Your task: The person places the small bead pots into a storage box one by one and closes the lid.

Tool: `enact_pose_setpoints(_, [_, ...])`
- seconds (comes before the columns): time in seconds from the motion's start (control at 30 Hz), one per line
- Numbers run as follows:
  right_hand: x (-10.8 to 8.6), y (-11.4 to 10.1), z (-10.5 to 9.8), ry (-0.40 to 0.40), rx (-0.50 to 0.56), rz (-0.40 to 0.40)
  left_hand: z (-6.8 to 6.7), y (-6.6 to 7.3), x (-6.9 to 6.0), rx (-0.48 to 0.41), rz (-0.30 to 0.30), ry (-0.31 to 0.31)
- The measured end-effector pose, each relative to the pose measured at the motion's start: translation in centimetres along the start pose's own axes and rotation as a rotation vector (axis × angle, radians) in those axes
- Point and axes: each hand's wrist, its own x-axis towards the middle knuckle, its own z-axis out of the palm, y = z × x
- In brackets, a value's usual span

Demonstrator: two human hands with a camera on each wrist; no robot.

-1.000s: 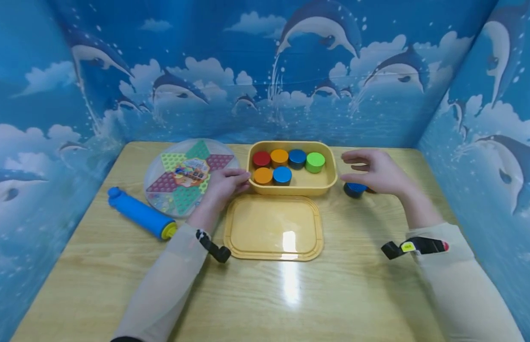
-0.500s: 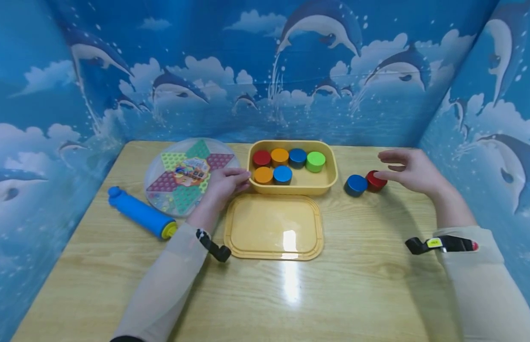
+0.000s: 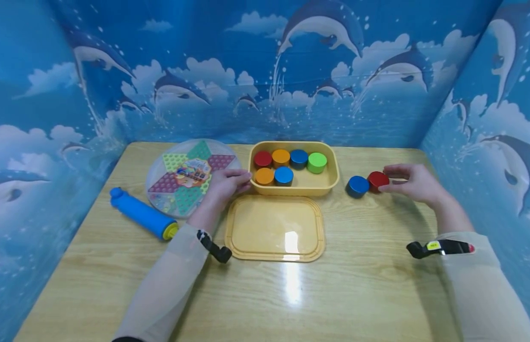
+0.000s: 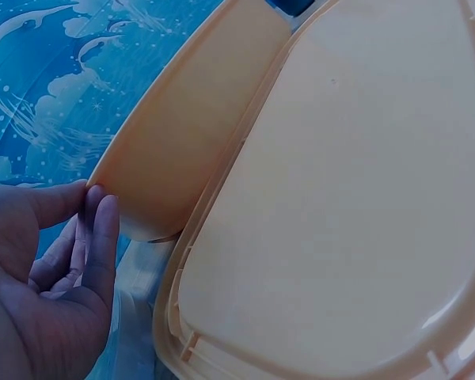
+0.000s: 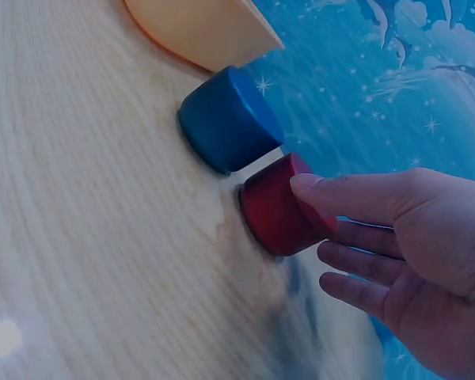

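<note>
At the left end of an oblong yellow plastic box (image 3: pixel 293 190), my left hand (image 3: pixel 225 185) pinches the rim between thumb and fingers. Inside the box lie several short cylinders: red, orange, blue and a green cylinder (image 3: pixel 317 163). To the right of it, on the table, a red cylinder (image 3: pixel 378 182) stands upright beside a blue cylinder (image 3: pixel 357 186). My right hand (image 3: pixel 419 185) has its thumb and fingers on opposite sides of the red cylinder; in the right wrist view the thumb tip lies against it (image 5: pixel 273 207) and the index tip is partly hidden behind.
A yellow lid (image 3: pixel 265 228) lies flat in front of the box. On the left are a round game board (image 3: pixel 179 190) with a star pattern and a blue pump-like tube (image 3: pixel 140 212) with a yellow end. Dolphin-printed cloth (image 3: pixel 265 104) encloses the table (image 3: pixel 354 285).
My right hand has moved right past the blue cylinder, uncovering the red one, then come down around the red one. My left hand stays at the box's rim.
</note>
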Motion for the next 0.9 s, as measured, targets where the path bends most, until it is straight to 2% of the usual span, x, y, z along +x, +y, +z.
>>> enact_pose_setpoints(0.27, [0.6, 0.9, 1.2, -0.009, 0.041, 0.010, 0.0, -0.1, 0.0, -0.025, 0.003, -0.002])
enact_pose_setpoints(0.53, [0.7, 1.1, 1.4, 0.025, 0.015, -0.016, 0.0, -0.1, 0.1, -0.025, -0.006, 0.004])
enact_pose_setpoints(0.77, [0.0, 0.2, 0.8, 0.117, 0.005, -0.013, 0.1, 0.0, 0.0, -0.022, -0.007, 0.010])
enact_pose_setpoints(0.9, [-0.3, -0.9, 0.4, 0.137, 0.019, -0.021, 0.1, 0.0, -0.1, -0.019, -0.006, 0.012])
